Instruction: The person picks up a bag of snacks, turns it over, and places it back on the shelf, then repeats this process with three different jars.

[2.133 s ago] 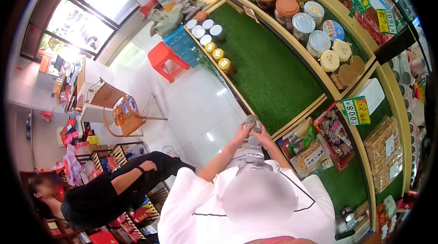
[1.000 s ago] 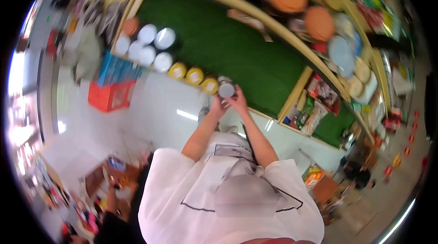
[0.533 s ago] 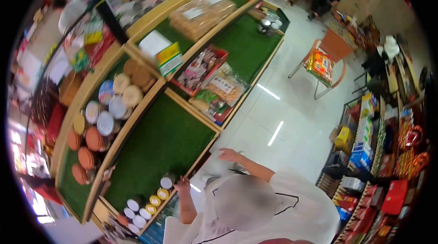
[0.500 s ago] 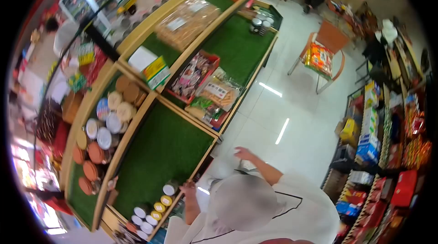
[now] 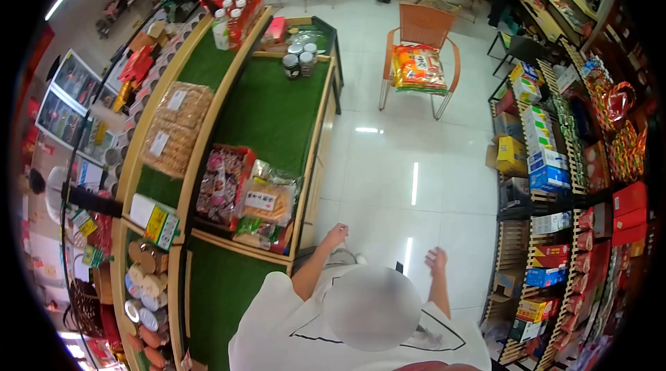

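My left hand (image 5: 336, 235) hangs over the aisle beside the corner of the green-lined display shelf (image 5: 267, 104). Its fingers are loosely curled and nothing shows in it. My right hand (image 5: 436, 258) is over the white floor, fingers apart, holding nothing. Nearest to my left hand on the shelf are a clear bag of tan snack sticks (image 5: 267, 203) and a red box of wrapped sweets (image 5: 223, 187). Farther along stand several dark jars with pale lids (image 5: 298, 62).
Ahead, an orange-brown chair (image 5: 424, 24) carries a bright orange snack bag (image 5: 419, 65). Slatted racks with boxed goods (image 5: 548, 166) line the right side. On the upper left tier lie flat packs of brown snacks (image 5: 179, 124) and bottles (image 5: 239, 13). Two people are at the far end.
The view has turned left-to-right and now faces along the aisle. My left hand has left the shelf edge near the yellow-lidded jars. My right hand remains over the floor.
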Demonstrator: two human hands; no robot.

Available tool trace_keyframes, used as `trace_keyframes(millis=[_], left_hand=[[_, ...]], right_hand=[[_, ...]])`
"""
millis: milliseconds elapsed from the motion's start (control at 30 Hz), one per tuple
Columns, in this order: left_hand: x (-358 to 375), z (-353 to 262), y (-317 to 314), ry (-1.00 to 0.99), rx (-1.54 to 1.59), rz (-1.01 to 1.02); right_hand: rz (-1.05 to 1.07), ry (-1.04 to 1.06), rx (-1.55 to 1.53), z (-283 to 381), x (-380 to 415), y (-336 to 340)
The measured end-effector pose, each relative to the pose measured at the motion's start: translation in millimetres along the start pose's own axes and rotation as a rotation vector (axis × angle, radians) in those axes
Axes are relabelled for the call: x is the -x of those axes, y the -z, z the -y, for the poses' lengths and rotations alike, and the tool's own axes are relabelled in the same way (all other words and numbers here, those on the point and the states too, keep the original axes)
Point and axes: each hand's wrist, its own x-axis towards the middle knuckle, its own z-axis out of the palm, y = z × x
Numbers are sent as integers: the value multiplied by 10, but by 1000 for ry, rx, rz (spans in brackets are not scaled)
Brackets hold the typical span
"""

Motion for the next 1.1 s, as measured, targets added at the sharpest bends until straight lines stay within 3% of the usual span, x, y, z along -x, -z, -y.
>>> trace_keyframes(millis=[100,167,267,333,400,467,567,667,767,933,1100], left_hand=[[-314,-397,-22,45,20,22],[-518,-487,112,77,-48,87],[-1125,139,298,-176,-250,80],[-970,-353,504,16,-182,-63],[-1399,-176,669,196,-82,49],[-1610,-662,982,529,100,187],[-2050,-1049,1408,347,190,38],[-2501,-1197,1807,239,239,-66],[-2721,-1612,2230,271,361,-112],[-3104,-1649,2625,296,545,-252],[-3549,-1900,2918,272,577,-317]], right_hand=[[146,-179,26,-287,212,-494],[240,-182,102,-155,308,-909],[322,-159,321,354,169,-1453],[287,-130,360,655,-101,-1711],[182,-138,427,903,-449,-1964],[194,-166,551,1165,-901,-2244],[311,57,645,1652,-1545,-2897],[295,123,521,2125,-1846,-3755],[400,66,440,2578,-1851,-4738],[697,116,601,3047,-1963,-5983],[759,192,671,3683,-2398,-7328]])
